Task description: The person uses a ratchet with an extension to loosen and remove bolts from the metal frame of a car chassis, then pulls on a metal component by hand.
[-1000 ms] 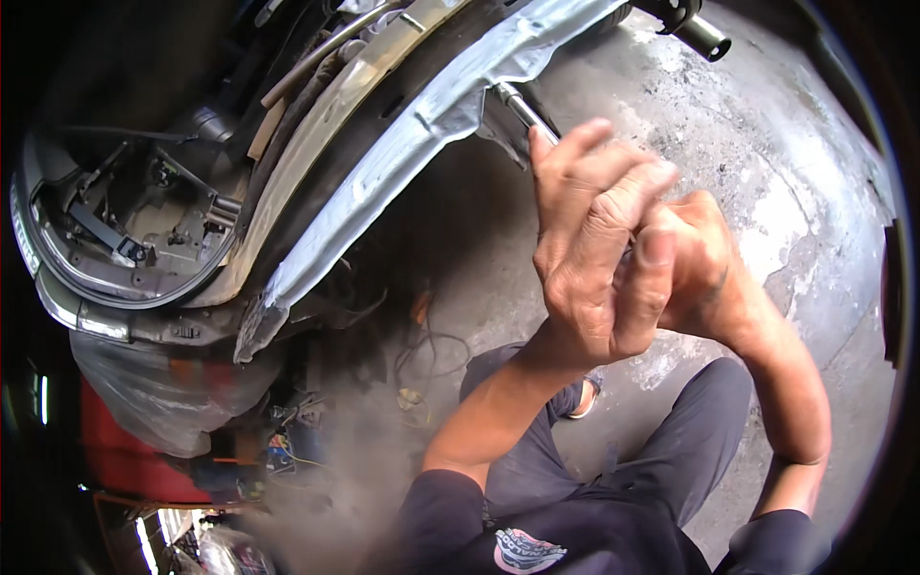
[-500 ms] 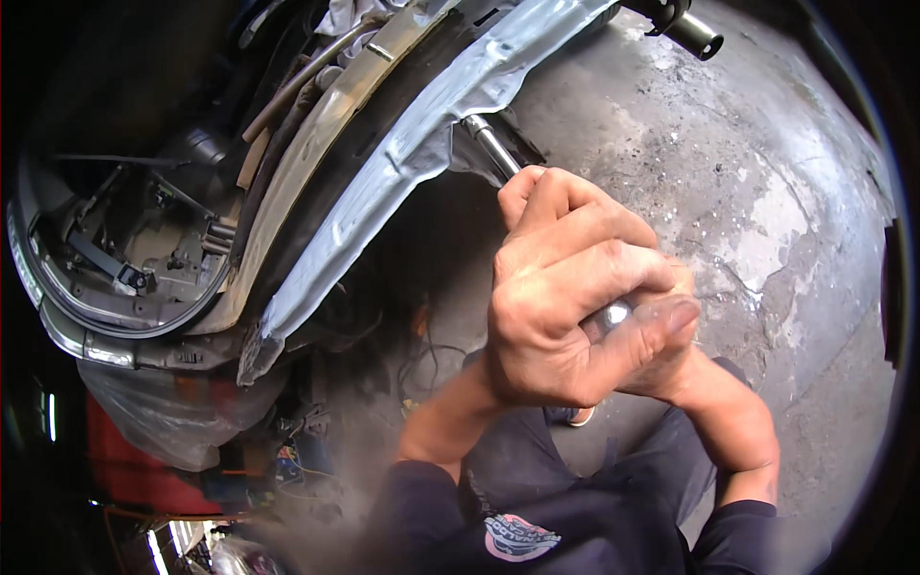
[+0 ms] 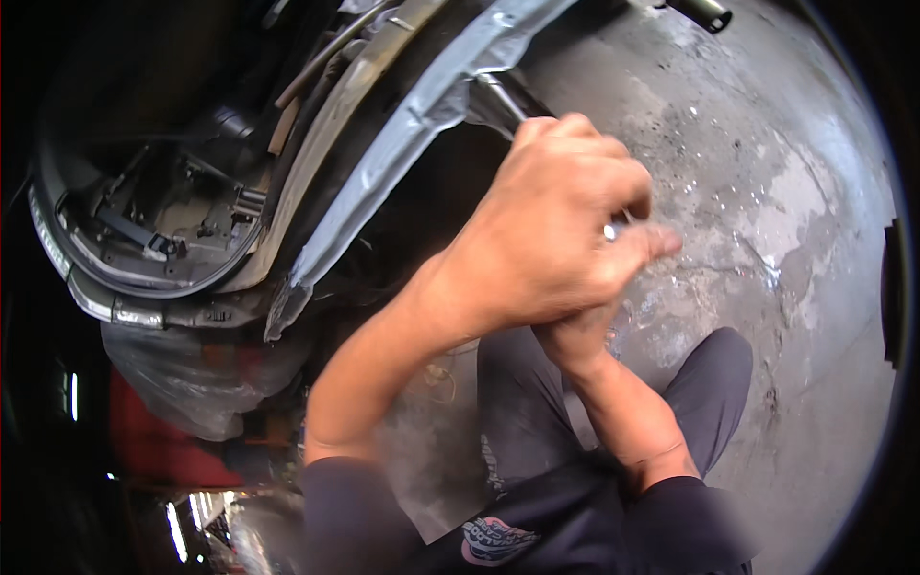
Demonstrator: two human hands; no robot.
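My left hand (image 3: pixel 565 220), slightly blurred, is closed around a chrome tool (image 3: pixel 503 96); a bit of shiny metal shows between its thumb and fingers. The tool's shaft runs up and left to the underside of a light blue-grey metal panel edge (image 3: pixel 407 134) on a car body, beside a dark bracket. My right hand (image 3: pixel 580 331) is underneath the left one, its wrist and part of the palm side showing, its fingers hidden. My two forearms come up from the lower edge, above my bent legs.
A car body opening with black seal (image 3: pixel 134 287) and exposed metalwork fills the left. Below it hang translucent plastic sheeting (image 3: pixel 192 374) and something red (image 3: pixel 144 422). Cracked concrete floor (image 3: pixel 767 240) lies on the right. A dark metal tube (image 3: pixel 700 13) juts at the top.
Both hands have swung on the tool: my left forearm now angles further left, and my right arm has moved inward beneath it. The view has shifted slightly against the car.
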